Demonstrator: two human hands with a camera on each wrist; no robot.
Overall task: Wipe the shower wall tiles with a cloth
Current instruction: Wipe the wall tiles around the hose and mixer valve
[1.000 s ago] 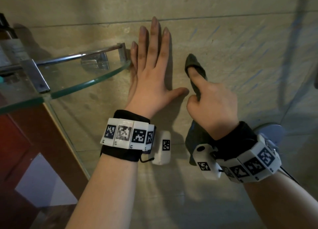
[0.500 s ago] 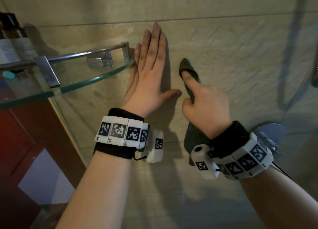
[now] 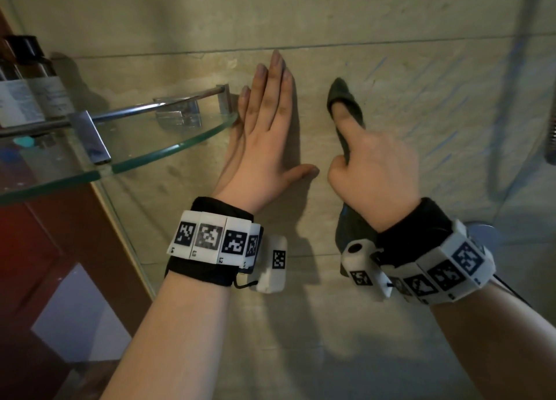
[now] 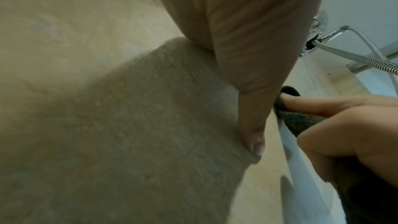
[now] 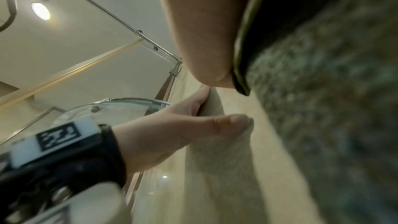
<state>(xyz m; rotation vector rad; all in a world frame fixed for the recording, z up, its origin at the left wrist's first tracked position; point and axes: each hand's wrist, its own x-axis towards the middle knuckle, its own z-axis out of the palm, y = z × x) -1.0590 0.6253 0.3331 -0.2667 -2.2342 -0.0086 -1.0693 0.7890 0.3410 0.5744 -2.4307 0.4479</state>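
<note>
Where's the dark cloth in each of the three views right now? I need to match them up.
Head: the cloth is right of centre, pinned to the wall tile under the right hand forefinger.
Left wrist: the cloth shows at the right edge, under the right hand's fingers.
Right wrist: the cloth fills the right side, blurred.
Shared landmark: the left hand thumb, flat on the tile.

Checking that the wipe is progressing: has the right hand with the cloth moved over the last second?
Yes. The right hand has slid the cloth up the wall; its tip is now nearer the horizontal grout line above.
</note>
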